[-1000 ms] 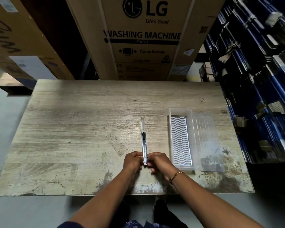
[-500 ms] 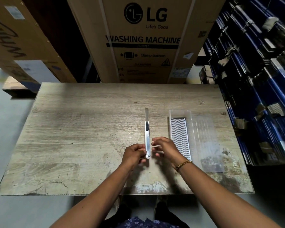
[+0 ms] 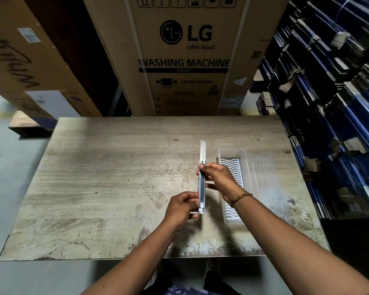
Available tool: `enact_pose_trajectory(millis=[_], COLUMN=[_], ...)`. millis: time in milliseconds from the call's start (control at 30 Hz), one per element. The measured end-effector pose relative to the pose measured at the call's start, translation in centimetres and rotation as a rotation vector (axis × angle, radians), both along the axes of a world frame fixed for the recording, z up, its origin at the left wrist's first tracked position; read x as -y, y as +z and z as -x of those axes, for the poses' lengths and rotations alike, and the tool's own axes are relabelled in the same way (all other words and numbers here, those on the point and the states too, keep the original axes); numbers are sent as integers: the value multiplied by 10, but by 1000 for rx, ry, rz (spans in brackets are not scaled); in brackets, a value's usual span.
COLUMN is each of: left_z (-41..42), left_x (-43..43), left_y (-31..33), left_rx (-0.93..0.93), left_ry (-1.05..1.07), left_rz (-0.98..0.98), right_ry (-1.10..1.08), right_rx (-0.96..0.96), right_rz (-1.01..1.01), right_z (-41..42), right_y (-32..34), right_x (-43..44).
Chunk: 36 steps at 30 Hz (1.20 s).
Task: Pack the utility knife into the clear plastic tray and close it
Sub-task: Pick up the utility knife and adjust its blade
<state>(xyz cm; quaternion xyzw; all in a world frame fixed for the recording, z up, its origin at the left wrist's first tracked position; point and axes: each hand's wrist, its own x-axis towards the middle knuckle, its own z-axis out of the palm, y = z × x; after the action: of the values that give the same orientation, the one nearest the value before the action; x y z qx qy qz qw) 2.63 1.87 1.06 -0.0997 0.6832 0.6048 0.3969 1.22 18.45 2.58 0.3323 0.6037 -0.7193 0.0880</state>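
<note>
A slim silver utility knife (image 3: 202, 154) with a black slider is held lengthwise above the wooden table (image 3: 115, 177), its blade end pointing away from me. My left hand (image 3: 182, 206) pinches the knife's near end. My right hand (image 3: 218, 177) grips its middle, with fingers over the slider. Just to the right lies the clear plastic tray (image 3: 223, 151), open, with a white wavy insert in its left half and its clear lid (image 3: 268, 179) folded out flat to the right. My right wrist hides part of the tray.
A tall LG washing machine carton (image 3: 185, 56) stands behind the table's far edge. Other cartons (image 3: 19, 60) lean at the left. Stacked blue and black goods (image 3: 328, 103) fill the right side, close to the table's right edge.
The knife has been lifted off the table and moved away from me. My right hand slid from the knife's near end up to its middle. My left hand stays on the near end.
</note>
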Motion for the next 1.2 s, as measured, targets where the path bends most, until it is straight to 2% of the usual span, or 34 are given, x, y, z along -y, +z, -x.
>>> enact_pose_trajectory(millis=[633,1200], left_z=[-2,2], left_x=[-1,-4], left_y=[12,18], left_rx=[9,3], left_ry=[21,52], left_rz=[-33,-68], right_ry=[-8,30], right_rx=[-19,-29], right_rz=[32,-34], right_z=[-19,-40], right_y=[4,5], right_x=[8,17])
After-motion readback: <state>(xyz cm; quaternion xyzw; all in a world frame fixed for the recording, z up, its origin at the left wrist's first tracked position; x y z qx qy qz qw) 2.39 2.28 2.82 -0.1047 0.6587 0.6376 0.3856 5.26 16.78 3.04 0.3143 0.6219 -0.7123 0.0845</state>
